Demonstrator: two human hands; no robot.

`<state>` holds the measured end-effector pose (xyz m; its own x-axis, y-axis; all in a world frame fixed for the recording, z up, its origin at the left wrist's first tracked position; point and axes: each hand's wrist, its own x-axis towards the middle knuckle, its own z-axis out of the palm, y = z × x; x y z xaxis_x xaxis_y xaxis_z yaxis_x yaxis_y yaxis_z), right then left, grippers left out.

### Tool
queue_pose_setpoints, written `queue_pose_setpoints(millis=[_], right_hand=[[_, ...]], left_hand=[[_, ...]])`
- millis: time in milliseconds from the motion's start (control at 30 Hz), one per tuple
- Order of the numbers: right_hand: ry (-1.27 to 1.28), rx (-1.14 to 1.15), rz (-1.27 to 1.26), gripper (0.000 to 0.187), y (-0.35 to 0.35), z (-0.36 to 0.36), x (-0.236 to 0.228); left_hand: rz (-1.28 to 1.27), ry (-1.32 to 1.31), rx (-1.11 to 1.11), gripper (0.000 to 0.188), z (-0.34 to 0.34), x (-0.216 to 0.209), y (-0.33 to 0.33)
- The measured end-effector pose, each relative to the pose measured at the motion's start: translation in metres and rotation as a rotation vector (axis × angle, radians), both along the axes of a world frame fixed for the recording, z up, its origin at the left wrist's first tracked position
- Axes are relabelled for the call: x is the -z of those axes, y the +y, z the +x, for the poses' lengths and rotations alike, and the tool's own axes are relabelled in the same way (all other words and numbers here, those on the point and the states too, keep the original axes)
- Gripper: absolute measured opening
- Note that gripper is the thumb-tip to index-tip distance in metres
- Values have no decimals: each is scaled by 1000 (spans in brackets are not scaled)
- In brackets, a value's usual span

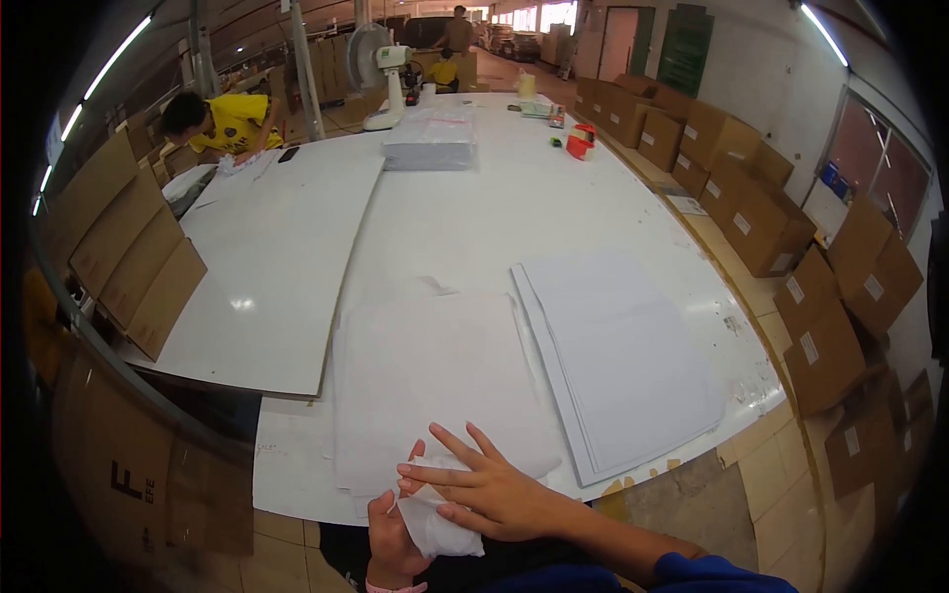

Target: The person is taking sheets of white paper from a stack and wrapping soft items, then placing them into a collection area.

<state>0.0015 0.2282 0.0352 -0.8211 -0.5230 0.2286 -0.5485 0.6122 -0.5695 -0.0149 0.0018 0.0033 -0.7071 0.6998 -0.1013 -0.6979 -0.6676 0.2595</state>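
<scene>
At the near edge of the table, my left hand (392, 542) grips a small bundle wrapped in thin white paper (445, 532). What the wrap contains is hidden. Over the top of the bundle lies my right hand (499, 497), its fingers stretched out and spread against the paper. Just beyond both hands is a stack of thin white tissue sheets (427, 371), with slightly uneven edges. To its right sits a stack of smoother white paper (623, 356), set at an angle.
A white table (474, 222) stretches away, with a second board (272, 267) at left. Farther off stand a plastic-wrapped paper stack (430, 148), a fan (386, 74) and a red tape dispenser (581, 146). Cardboard boxes (756, 217) line the right. A person in yellow (232, 124) works at far left.
</scene>
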Motion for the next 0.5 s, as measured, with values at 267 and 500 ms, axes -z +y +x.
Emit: queue_pose_setpoints(millis=[267, 500], right_hand=[[111, 70, 128, 73, -30, -10, -7], [-189, 205, -457, 115, -34, -8, -4]], left_hand=[[-572, 234, -206, 89, 2, 6, -5], [-645, 417, -506, 94, -12, 0, 7]])
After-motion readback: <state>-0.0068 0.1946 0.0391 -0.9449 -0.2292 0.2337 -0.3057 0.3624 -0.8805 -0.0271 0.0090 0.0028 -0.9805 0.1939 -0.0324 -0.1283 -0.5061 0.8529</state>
